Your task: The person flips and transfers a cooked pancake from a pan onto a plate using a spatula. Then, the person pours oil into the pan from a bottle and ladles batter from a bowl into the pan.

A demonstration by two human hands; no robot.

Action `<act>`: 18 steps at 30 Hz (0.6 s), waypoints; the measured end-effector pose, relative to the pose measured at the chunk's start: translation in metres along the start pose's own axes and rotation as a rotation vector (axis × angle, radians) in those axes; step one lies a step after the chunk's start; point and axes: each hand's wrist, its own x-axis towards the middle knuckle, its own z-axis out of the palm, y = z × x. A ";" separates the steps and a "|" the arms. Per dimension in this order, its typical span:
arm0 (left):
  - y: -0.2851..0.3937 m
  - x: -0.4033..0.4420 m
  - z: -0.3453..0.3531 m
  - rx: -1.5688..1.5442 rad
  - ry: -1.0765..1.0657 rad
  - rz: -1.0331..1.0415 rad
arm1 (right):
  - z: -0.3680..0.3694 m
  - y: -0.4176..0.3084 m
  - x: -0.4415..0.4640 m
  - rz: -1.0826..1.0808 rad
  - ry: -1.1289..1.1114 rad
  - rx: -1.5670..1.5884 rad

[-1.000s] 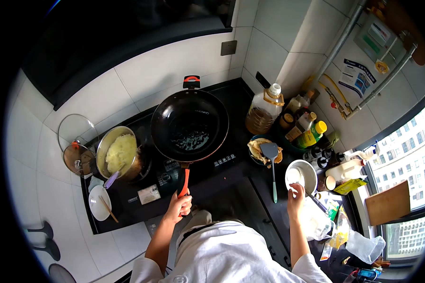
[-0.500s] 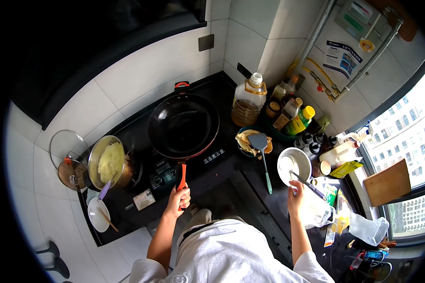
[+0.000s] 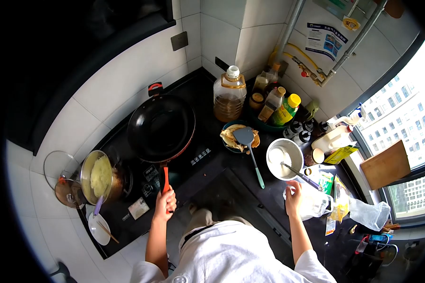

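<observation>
My left hand is wrapped around the orange-and-black handle of a dark frying pan. The pan sits tilted over the stove, its inside dark and shiny. My right hand is by the clear plastic packaging on the right counter, fingers loosely curled, with nothing visible between them. Just beyond it, a ladle with a purple-grey handle leans in a metal pot of whitish batter. A grey spatula lies across a bowl of browned flat pieces.
At left stands a pot of pale yellow shreds, beside a glass lid and a white plate with chopsticks. A large oil jug and several bottles line the corner. A cutting board leans by the window.
The view has shifted, so most things appear further left. My right hand has come away from the ladle handle, towards me. My left hand still grips the frying pan.
</observation>
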 end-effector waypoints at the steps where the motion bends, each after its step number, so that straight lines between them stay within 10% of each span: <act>1: -0.003 -0.003 0.002 -0.019 0.014 -0.021 | -0.001 0.000 0.001 0.030 -0.011 0.013; 12: 0.002 0.010 -0.008 -0.031 -0.033 -0.006 | 0.004 0.011 0.009 -0.050 0.002 -0.037; 17: 0.008 0.003 0.014 0.754 0.440 0.230 | -0.003 0.029 0.006 0.046 0.020 0.064; 18: 0.005 0.006 0.013 1.251 0.642 0.599 | -0.007 0.032 0.005 0.076 0.024 0.077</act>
